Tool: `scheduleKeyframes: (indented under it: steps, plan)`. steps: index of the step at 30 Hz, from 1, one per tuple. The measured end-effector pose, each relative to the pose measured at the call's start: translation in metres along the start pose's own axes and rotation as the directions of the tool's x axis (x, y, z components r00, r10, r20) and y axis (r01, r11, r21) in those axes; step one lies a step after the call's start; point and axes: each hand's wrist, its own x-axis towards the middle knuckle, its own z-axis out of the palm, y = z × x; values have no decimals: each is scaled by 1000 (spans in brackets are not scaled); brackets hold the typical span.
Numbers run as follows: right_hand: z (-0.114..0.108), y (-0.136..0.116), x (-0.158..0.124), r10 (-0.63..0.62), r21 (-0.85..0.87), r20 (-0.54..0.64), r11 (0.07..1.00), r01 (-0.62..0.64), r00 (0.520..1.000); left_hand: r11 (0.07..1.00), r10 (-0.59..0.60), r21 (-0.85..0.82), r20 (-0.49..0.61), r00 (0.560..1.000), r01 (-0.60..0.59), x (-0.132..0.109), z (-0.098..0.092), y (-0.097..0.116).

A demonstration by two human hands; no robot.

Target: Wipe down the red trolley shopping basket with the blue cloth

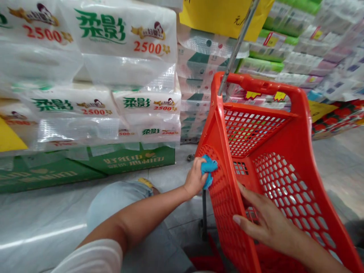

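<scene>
A red plastic shopping basket cart (224, 189) with mesh sides stands in front of me, its handle at the far end. My left hand (196, 177) is closed around a crumpled blue cloth (209, 167) and presses it against the outside of the cart's left wall. Over the rim of that same wall lies my right hand (260, 220), thumb outside and fingers inside the basket, gripping the edge. The fingertips inside are partly hidden by the rim.
Stacked packs of tissue paper (127, 30) rise on the left above green cartons (136, 159). Behind the cart are more paper packs (196, 76) and a yellow price sign (222, 17) beside a metal pole (239, 45). Grey tile floor (42, 220) lies below.
</scene>
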Motion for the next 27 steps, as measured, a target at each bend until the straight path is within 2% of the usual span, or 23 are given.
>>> scheduleKeyframes:
  steps: [2, 4, 9, 11, 13, 16, 19, 22, 24, 27]
  plan:
    - [-1, -2, 3, 21, 41, 8, 999, -21, 1000, 997, -74, -7, -54, 996, 74, 6, 3, -4]
    - [-2, -3, 4, 42, 66, 10, 997, -43, 999, 995, -101, -23, -63, 993, 100, 2, 6, -1]
    - [-1, 1, 2, 21, 38, -23, 999, -20, 1000, 995, -46, -83, 63, 997, 51, -34, 11, 17]
    - [-2, 1, 3, -14, 15, -44, 1000, 14, 999, 991, -93, -94, 62, 994, 98, -31, 12, 11]
    - [-3, 0, 5, -31, 8, -59, 999, 32, 998, 979, -173, -103, 23, 985, 175, -16, 15, 0]
    - [-6, -1, 11, -12, 40, -46, 999, 14, 999, 960, -254, -130, -19, 967, 250, -7, 22, -6]
    - [-7, 1, 14, 0, 67, -40, 998, 3, 999, 958, -239, -161, -2, 971, 236, -29, 27, 10]
    - [-6, 5, 13, -30, 31, -70, 999, 32, 997, 959, -207, -183, 65, 976, 216, -48, 26, 22]
    - [-6, 6, 12, -46, -10, -90, 999, 45, 995, 953, -230, -186, 72, 971, 240, -37, 24, 16]
    - [-7, 5, 14, -40, -41, -89, 998, 37, 995, 936, -295, -187, 51, 954, 299, 4, 21, -6]
